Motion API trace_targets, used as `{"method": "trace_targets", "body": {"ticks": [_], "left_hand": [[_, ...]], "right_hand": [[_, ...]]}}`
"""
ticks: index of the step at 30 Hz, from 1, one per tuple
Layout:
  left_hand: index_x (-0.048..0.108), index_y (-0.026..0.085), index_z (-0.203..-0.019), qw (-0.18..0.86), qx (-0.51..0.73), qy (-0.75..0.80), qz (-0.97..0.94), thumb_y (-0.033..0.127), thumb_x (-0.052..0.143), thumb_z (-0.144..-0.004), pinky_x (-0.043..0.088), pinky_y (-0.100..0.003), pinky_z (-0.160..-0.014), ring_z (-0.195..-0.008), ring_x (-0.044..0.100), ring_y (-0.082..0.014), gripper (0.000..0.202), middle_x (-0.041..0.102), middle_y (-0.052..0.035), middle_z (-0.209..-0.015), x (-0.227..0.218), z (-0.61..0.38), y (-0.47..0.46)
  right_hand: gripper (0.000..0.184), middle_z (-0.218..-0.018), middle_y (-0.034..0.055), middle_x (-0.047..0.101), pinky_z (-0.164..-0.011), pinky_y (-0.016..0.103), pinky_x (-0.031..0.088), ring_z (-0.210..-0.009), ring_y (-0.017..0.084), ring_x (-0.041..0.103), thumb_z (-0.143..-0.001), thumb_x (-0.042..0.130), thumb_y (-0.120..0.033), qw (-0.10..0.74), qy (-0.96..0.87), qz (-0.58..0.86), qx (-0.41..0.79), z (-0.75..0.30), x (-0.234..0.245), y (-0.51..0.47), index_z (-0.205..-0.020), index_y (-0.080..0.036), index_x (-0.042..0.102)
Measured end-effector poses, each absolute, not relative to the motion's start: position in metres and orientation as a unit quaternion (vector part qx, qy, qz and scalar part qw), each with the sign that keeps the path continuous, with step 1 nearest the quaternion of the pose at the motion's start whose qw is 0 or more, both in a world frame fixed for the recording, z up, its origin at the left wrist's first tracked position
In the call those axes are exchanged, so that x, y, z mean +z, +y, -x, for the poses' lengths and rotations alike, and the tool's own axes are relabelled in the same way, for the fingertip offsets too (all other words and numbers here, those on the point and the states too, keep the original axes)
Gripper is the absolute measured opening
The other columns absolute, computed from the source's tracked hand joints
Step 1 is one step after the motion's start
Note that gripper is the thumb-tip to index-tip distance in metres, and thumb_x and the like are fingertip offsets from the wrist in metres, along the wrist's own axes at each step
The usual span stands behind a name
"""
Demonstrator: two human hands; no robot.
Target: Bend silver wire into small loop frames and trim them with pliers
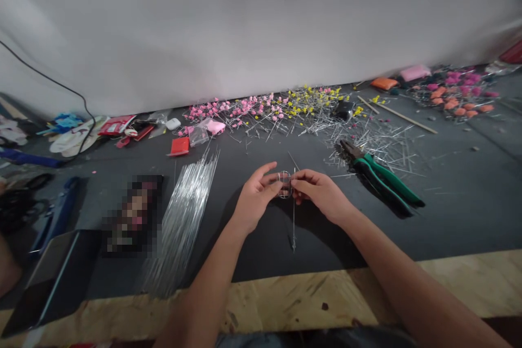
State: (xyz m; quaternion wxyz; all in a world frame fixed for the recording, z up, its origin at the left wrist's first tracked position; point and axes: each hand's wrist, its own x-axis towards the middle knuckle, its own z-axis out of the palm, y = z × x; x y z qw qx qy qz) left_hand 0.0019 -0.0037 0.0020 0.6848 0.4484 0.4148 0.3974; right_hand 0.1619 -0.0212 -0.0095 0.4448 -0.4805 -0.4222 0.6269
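Observation:
A small round wire cage (284,185) is held between my two hands, above the dark tabletop. My left hand (259,193) pinches its left side with thumb and fingers. The fingers of my right hand (316,187) close on a thin straight wire (294,223) at the cage's right side. This wire runs up and down, and its lower end has a small twisted knot. To the right lie green-handled pliers (383,179), beside a heap of short wires (381,144). A bundle of long straight wires (185,217) lies left of my hands.
Pink-tipped wires (244,109) and yellow-tipped wires (310,100) lie along the wall. Orange and magenta pieces (460,98) are at the back right. A phone-like dark object (136,215), partly pixelated, a dark flat case (61,272) and a blue tool (57,217) lie left.

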Motion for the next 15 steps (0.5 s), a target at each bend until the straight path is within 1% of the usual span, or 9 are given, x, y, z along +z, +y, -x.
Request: {"method": "trace_targets", "body": {"ticks": [3, 5, 7, 10, 13, 15], "left_hand": [[0.060, 0.017, -0.104, 0.660, 0.387, 0.450, -0.461, 0.021, 0.063, -0.072, 0.046, -0.026, -0.072, -0.081, 0.061, -0.0134, 0.032, 0.067, -0.0068, -0.094, 0.001, -0.001, -0.002], [0.062, 0.016, -0.099, 0.641, 0.396, 0.472, -0.458, 0.023, 0.064, -0.071, 0.045, -0.024, -0.067, -0.075, 0.060, -0.0121, 0.029, 0.068, -0.0065, -0.089, 0.000, 0.000, 0.000], [0.061, 0.016, -0.100, 0.634, 0.410, 0.481, -0.446, 0.024, 0.064, -0.071, 0.044, -0.023, -0.062, -0.070, 0.058, -0.0110, 0.031, 0.068, -0.0065, -0.087, -0.002, 0.003, 0.002], [0.060, 0.015, -0.102, 0.634, 0.424, 0.480, -0.433, 0.025, 0.065, -0.070, 0.043, -0.023, -0.059, -0.065, 0.056, -0.0094, 0.034, 0.067, -0.0069, -0.088, -0.004, 0.006, 0.004], [0.060, 0.015, -0.101, 0.638, 0.430, 0.479, -0.422, 0.026, 0.065, -0.070, 0.043, -0.023, -0.059, -0.065, 0.056, -0.0093, 0.033, 0.067, -0.0067, -0.087, -0.006, 0.008, 0.005], [0.060, 0.015, -0.100, 0.641, 0.436, 0.477, -0.415, 0.026, 0.065, -0.070, 0.044, -0.023, -0.059, -0.067, 0.057, -0.0098, 0.033, 0.067, -0.0063, -0.087, -0.006, 0.008, 0.006]], "right_hand": [[0.015, -0.061, -0.0028, 0.056, -0.055, 0.026, 0.045, -0.054, 0.009, 0.052, -0.074, 0.058, -0.031, 0.443, -0.417, 0.482, 0.630, -0.162, -0.009, -0.021, -0.080, -0.018, 0.059], [0.018, -0.062, -0.0030, 0.056, -0.056, 0.026, 0.046, -0.056, 0.009, 0.052, -0.072, 0.060, -0.030, 0.450, -0.407, 0.482, 0.633, -0.162, -0.009, -0.021, -0.085, -0.018, 0.059], [0.022, -0.064, -0.0027, 0.057, -0.056, 0.026, 0.046, -0.056, 0.009, 0.053, -0.072, 0.061, -0.030, 0.460, -0.393, 0.479, 0.635, -0.162, -0.009, -0.021, -0.090, -0.019, 0.059], [0.020, -0.066, -0.0016, 0.058, -0.054, 0.026, 0.046, -0.056, 0.009, 0.054, -0.074, 0.059, -0.032, 0.471, -0.377, 0.477, 0.639, -0.161, -0.011, -0.021, -0.090, -0.019, 0.059], [0.020, -0.072, 0.0003, 0.060, -0.053, 0.025, 0.046, -0.058, 0.010, 0.056, -0.073, 0.060, -0.033, 0.478, -0.363, 0.472, 0.645, -0.162, -0.012, -0.021, -0.087, -0.019, 0.061], [0.021, -0.078, 0.0014, 0.061, -0.055, 0.026, 0.047, -0.061, 0.011, 0.057, -0.071, 0.063, -0.033, 0.481, -0.353, 0.467, 0.652, -0.163, -0.013, -0.021, -0.086, -0.019, 0.061]]}}
